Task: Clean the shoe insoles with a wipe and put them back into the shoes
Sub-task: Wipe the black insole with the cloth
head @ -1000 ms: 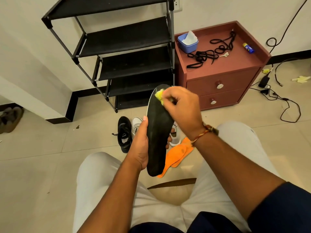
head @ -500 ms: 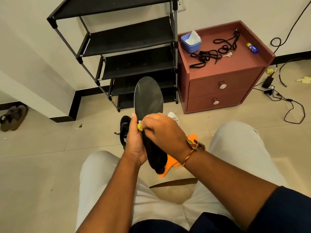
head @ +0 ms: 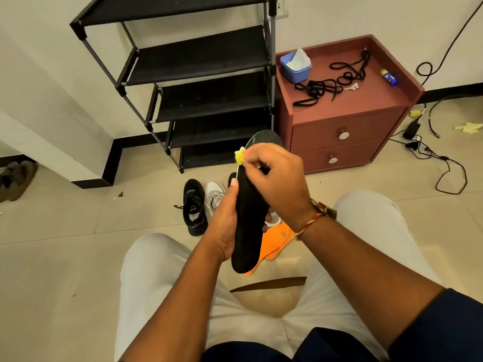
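Note:
My left hand (head: 224,223) grips a long black insole (head: 248,231) by its left edge, held upright over my lap. My right hand (head: 274,178) pinches a small yellow wipe (head: 239,155) against the insole's upper part. Two orange insoles (head: 277,240) lie on the floor behind the black one. A black shoe (head: 194,206) and a white shoe (head: 214,195) stand on the floor just left of my hands; another white shoe (head: 273,220) is mostly hidden behind the insole.
A black shoe rack (head: 198,82) stands against the wall. Beside it a red-brown nightstand (head: 347,121) carries a blue tub of wipes (head: 295,66), black laces (head: 334,84) and a small tube (head: 389,77). Cables (head: 439,158) trail on the floor at right. Sandals (head: 15,178) lie far left.
My right hand has moved the yellow wipe back up from the insole's middle to its upper part. The insole has tilted slightly; my left hand keeps its grip.

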